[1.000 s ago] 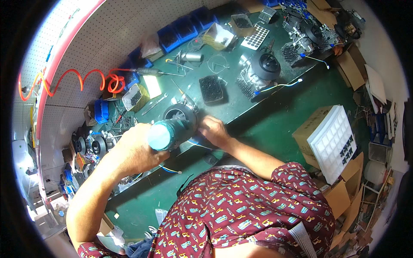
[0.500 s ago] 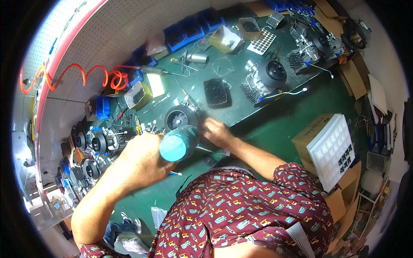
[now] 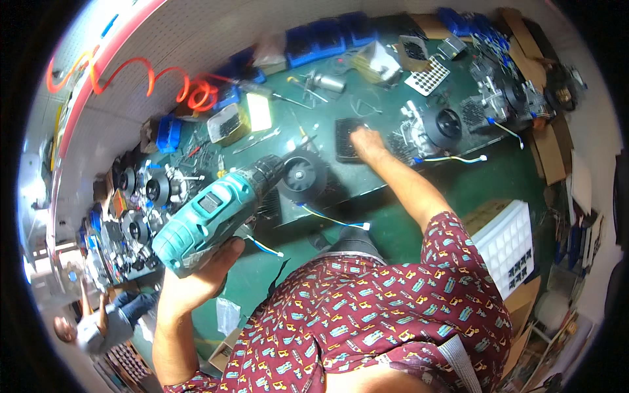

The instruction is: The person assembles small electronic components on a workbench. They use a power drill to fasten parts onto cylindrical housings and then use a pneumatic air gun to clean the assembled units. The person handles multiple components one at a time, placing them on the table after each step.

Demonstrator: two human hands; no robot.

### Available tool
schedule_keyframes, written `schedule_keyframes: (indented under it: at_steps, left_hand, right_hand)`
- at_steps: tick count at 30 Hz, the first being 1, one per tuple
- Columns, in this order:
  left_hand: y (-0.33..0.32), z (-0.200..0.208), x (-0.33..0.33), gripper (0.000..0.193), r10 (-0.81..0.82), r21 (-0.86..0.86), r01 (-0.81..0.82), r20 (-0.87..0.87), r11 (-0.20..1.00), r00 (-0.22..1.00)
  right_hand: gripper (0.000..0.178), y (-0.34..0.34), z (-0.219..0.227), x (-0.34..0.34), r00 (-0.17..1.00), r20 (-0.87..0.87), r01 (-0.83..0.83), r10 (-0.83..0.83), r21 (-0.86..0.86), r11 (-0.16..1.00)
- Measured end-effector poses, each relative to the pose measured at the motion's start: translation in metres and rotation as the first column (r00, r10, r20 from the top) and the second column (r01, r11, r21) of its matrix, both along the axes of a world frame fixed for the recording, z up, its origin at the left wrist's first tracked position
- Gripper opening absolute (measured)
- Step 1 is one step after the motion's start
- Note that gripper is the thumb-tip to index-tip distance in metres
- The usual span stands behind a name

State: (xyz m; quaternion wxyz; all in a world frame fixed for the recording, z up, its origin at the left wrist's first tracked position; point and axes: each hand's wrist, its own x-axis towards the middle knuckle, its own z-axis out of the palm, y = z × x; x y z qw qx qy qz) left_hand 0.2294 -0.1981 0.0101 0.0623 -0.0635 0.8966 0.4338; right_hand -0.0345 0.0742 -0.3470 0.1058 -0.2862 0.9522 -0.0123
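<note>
My left hand (image 3: pixel 208 278) grips a teal cordless drill (image 3: pixel 213 208) by its handle. The drill's black chuck (image 3: pixel 267 171) points up and right, beside a round black fan wheel (image 3: pixel 303 175) on a motor unit at the bench edge. A wire with a white plug hangs from that unit. Farther right, my right hand (image 3: pixel 368 141) is at a black open box (image 3: pixel 343 139) of small dark parts. Its fingers are bent together over the box; what they hold, if anything, is hidden.
Another fan unit (image 3: pixel 436 128) stands right of the box. More units (image 3: pixel 160 190) crowd the left end. Blue bins (image 3: pixel 321 40) line the back; an orange coiled hose (image 3: pixel 200 93) hangs at left. A white tray (image 3: pixel 511 245) stands right. Another person (image 3: pixel 108 331) is at lower left.
My left hand has raised the drill off the fan unit and tilted it, so its side shows. My right hand has left the unit and reached right to the black box.
</note>
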Motion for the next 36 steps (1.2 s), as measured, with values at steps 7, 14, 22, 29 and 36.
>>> schedule_keyframes:
  at_steps: [7,14,22,29,36]
  left_hand:
    - [-0.015,-0.033,0.059,0.034,0.357,0.261,-0.367,0.086,0.893,0.930]
    - [-0.023,-0.062,0.071,0.029,0.473,0.596,-0.509,0.233,0.622,0.850]
    - [-0.027,-0.084,0.072,0.035,0.519,0.756,-0.503,0.255,0.419,0.816]
    - [-0.031,-0.089,0.079,0.035,0.521,0.762,-0.495,0.246,0.417,0.818]
    - [-0.048,-0.090,0.093,0.023,0.492,0.590,-0.516,0.219,0.621,0.842]
  right_hand:
    - [0.027,0.005,0.006,-0.009,0.979,0.014,0.201,-0.205,-0.276,0.940]
    - [0.024,-0.047,0.141,0.004,0.472,0.835,0.767,0.283,-0.547,0.336]
    - [0.024,-0.094,0.213,0.035,0.472,0.811,0.670,0.347,-0.585,0.456]
    - [0.025,-0.105,0.219,0.039,0.405,0.814,0.684,0.418,-0.572,0.452]
    - [0.024,-0.106,0.232,0.037,0.309,0.862,0.657,0.402,-0.499,0.565]
